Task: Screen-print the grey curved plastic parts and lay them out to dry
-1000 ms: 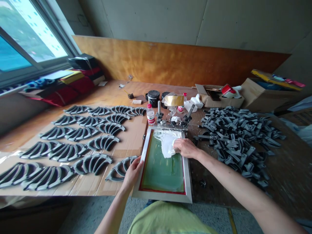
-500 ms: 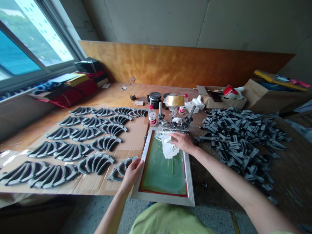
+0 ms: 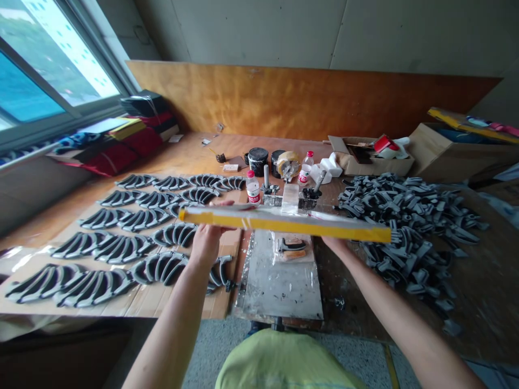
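Note:
The screen printing frame (image 3: pixel 284 222) is tilted up, so I see it nearly edge-on with yellow tape along its front edge. My left hand (image 3: pixel 208 237) is closed around its left part, fingertips showing above the edge. My right hand (image 3: pixel 330 241) reaches behind the right part of the frame; its fingers and anything in them are hidden. Below the raised frame lies a metal base plate (image 3: pixel 279 286) with ink spots. A dark grey curved handle piece (image 3: pixel 292 246) rests on it, beside the clamp hardware's near side. The frame's mesh is out of sight.
Rows of grey curved handles (image 3: pixel 117 248) cover the cardboard (image 3: pixel 170 302) at left. A heap of similar parts (image 3: pixel 405 227) lies at right. Behind the clamp (image 3: pixel 310 197) stand red-capped bottles (image 3: pixel 253 189), black tubs (image 3: pixel 258 161) and a cardboard box (image 3: pixel 375 165).
The frame has swung up from lying flat, uncovering the base plate and handle piece. My left hand has risen with it. My right hand, earlier over the white ink, is now mostly hidden.

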Tool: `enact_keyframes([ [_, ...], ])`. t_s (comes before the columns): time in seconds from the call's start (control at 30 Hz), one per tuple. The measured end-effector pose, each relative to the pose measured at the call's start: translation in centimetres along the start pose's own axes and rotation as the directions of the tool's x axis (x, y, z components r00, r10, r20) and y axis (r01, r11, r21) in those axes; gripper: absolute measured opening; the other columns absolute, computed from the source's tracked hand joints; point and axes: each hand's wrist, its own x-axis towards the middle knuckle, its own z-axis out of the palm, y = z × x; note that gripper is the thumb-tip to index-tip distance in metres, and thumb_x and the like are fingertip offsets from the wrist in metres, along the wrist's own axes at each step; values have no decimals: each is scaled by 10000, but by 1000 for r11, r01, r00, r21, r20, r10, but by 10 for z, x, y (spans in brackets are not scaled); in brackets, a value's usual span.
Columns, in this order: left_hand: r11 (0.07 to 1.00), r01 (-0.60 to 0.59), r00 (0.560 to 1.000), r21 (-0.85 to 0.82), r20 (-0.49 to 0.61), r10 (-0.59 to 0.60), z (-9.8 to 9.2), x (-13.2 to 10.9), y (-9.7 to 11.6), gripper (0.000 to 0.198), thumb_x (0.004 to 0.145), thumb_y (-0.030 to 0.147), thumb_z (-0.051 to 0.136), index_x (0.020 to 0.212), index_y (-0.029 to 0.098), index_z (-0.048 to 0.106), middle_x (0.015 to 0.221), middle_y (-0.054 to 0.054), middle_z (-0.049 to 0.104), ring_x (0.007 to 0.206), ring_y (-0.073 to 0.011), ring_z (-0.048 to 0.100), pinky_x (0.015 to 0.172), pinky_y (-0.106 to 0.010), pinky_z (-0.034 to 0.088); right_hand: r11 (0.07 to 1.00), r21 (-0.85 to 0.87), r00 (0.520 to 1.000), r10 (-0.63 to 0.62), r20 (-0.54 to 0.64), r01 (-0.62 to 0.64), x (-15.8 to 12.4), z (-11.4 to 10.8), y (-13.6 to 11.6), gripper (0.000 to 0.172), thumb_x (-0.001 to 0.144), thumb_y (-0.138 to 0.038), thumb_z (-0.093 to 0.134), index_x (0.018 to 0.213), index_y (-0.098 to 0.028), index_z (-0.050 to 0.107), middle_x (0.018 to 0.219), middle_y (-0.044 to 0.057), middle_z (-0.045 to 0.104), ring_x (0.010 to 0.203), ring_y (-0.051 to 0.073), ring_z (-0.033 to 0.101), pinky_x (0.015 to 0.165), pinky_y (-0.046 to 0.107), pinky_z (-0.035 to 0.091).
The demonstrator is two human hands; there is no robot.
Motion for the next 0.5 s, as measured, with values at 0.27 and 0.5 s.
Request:
enact_keyframes([
  [0.27,996,83,993,-19,-78,-84,25,-11,-11,557,836,658,511,1124,192,614,850,-32,683,795,-163,650,695,-275,505,937,-58,912,-319,259,344,-49,35,-29,163,862,-276,667,1014,-215,662,993,54,625,1017,215,548,903,352,430],
  [0.5,692,719,686,-53,211,-696,39,-126,-98,552,747,661,627,992,167,649,900,-103,734,858,-245,699,699,-339,552,699,35,676,-702,222,714,-101,33,-103,166,941,-293,536,998,-204,664,871,57,616,899,212,535,863,365,445],
])
